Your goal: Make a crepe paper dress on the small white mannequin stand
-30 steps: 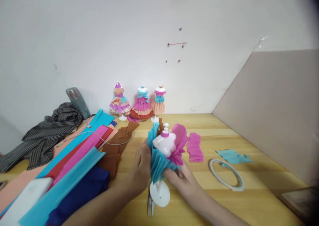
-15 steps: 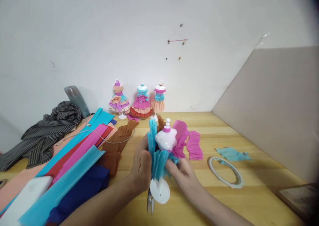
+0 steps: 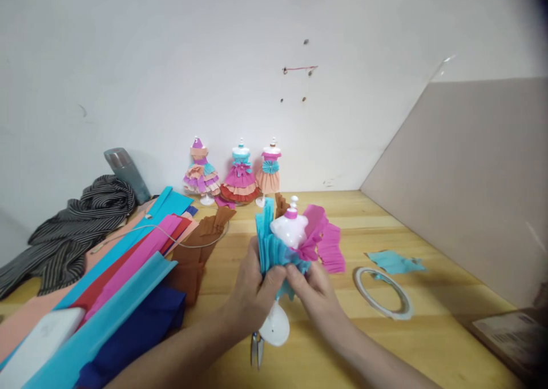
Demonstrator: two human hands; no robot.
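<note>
A small white mannequin point(image 3: 289, 230) with a pink neck band is held up at the middle of the table, its round base point(image 3: 274, 324) tilted toward me. Pleated blue crepe paper point(image 3: 271, 251) wraps its waist, and a pink crepe piece point(image 3: 314, 229) flares at its right side. My left hand point(image 3: 253, 292) is closed on the blue paper from the left, thumb across the front. From the right, my right hand point(image 3: 314, 286) pinches the same paper, its thumb close to the left one. The fingers behind the mannequin are hidden.
Three dressed mannequins point(image 3: 240, 175) stand by the wall. Left lie crepe sheets point(image 3: 128, 263), brown paper point(image 3: 194, 257), a striped cloth point(image 3: 85, 223) and a bottle point(image 3: 127, 175). A tape roll point(image 3: 383, 293) and blue scrap point(image 3: 394, 261) lie right. Scissors point(image 3: 257, 350) lie below the base.
My left hand has closed in, its thumb now pressing the blue paper at the front beside the right thumb. The paper sits more wrapped round the waist. The view has shifted slightly.
</note>
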